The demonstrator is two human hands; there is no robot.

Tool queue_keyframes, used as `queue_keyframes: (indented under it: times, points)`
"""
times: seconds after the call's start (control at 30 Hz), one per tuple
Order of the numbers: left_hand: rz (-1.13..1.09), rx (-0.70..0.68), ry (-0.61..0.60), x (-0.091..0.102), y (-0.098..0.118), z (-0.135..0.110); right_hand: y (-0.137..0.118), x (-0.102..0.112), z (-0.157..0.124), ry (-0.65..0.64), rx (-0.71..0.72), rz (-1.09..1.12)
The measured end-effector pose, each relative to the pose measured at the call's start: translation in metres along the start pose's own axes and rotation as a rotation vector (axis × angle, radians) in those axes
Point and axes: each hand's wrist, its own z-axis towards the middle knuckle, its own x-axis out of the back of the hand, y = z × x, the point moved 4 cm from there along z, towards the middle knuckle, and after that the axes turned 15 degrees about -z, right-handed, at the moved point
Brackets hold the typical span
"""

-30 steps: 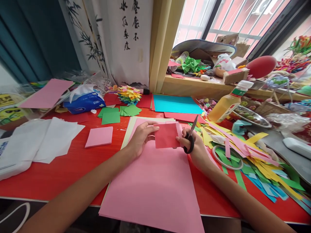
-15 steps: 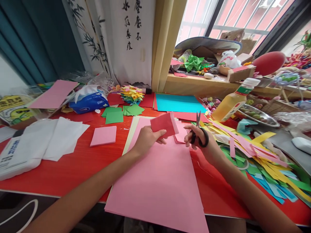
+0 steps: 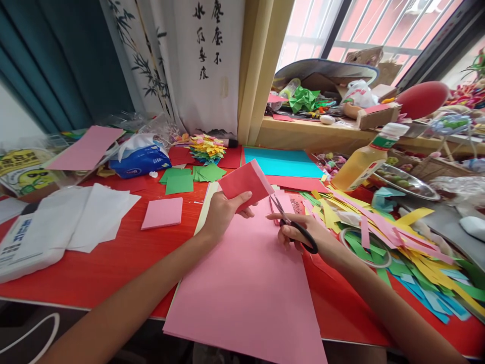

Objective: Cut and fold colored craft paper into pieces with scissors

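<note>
My left hand (image 3: 226,210) pinches a red paper square (image 3: 246,184) with a pink strip along its right edge, tilted above the table. In my right hand (image 3: 297,233) is a pair of black-handled scissors (image 3: 303,236), fingers in the loops, the blades pointing up and left to the lower right corner of the red paper. Whether the blades have cut in, I cannot tell. Beneath both hands lies a large pink paper sheet (image 3: 246,293). Some small pink paper pieces (image 3: 282,199) sit partly hidden behind the scissors.
Pink squares (image 3: 162,212) and green squares (image 3: 179,184) lie to the left. A colourful paper-cut ball (image 3: 206,149) stands at the back. Paper strips (image 3: 417,263) and a tape roll (image 3: 350,253) crowd the right, below a tilted juice bottle (image 3: 366,159). Blue tissue pack (image 3: 140,159) at left.
The red paper has been raised and tilted more. My right hand has moved left, turning the scissors from upright to slanting toward the paper's corner.
</note>
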Motion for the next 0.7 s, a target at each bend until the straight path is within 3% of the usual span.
queue_keyframes:
  times: [0.2, 0.7]
  points:
    - [0.018, 0.055, -0.117, -0.008, 0.000, -0.005, 0.000, -0.003, -0.001, -0.002, 0.001, 0.004]
    - [0.025, 0.042, -0.141, -0.013, 0.003, -0.009, -0.010, -0.008, -0.004, 0.049, -0.002, 0.026]
